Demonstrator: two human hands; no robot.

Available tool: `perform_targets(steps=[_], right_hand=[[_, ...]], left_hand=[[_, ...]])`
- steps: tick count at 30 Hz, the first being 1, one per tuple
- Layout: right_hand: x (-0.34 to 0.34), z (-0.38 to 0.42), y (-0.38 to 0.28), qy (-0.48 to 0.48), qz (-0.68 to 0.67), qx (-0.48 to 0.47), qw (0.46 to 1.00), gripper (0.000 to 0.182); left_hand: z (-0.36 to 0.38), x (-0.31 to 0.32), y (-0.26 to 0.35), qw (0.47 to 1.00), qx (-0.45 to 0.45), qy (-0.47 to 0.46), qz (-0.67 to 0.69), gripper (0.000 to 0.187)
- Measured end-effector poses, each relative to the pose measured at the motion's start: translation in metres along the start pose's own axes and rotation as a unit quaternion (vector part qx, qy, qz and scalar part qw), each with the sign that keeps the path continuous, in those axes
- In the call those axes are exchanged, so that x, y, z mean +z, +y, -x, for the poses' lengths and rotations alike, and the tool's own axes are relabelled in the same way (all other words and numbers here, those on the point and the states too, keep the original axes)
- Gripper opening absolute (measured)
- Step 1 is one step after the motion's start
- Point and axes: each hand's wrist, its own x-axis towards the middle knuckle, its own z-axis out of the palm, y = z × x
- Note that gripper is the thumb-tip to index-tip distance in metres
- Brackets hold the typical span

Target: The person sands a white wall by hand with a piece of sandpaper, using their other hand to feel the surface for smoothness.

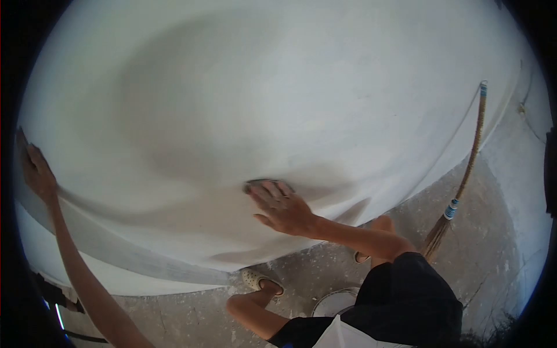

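Observation:
My right hand (282, 210) lies against the white wall (371, 87) near the middle of the view, its fingers over a thin dark pad (253, 184) pressed to the surface. The pad's dark edge shows beyond the fingertips; the rest is under the hand. At the far left, my left hand (39, 173) rests by the wall's left edge with its fingers stretched upward. Its fingertips are in shade, and I see no object in it clearly.
A broom (476, 133) leans against the wall at the right, bristles down on the concrete floor (476, 232). A round white-topped bucket (335, 303) stands between my legs. My feet wear light clogs (254, 279). Dark items and a cable (87, 336) lie at the lower left.

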Motion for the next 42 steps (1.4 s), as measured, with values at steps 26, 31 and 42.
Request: perform_targets(steps=[26, 31, 42], right_hand=[[-0.088, -0.008, 0.089, 0.097, 0.062, 0.092, 0.989, 0.072], [-0.199, -0.084, 0.136, 0.286, 0.156, 0.143, 0.935, 0.073], [-0.211, -0.092, 0.141, 0.165, 0.195, 0.04, 0.966, 0.077]], left_hand=[[-0.01, -0.001, 0.021, 1.0, -0.018, -0.01, -0.002, 0.05], [-0.013, 0.001, 0.016, 1.0, -0.024, -0.019, -0.002, 0.049], [-0.019, -0.006, 0.04, 1.0, -0.023, -0.012, 0.009, 0.049]])
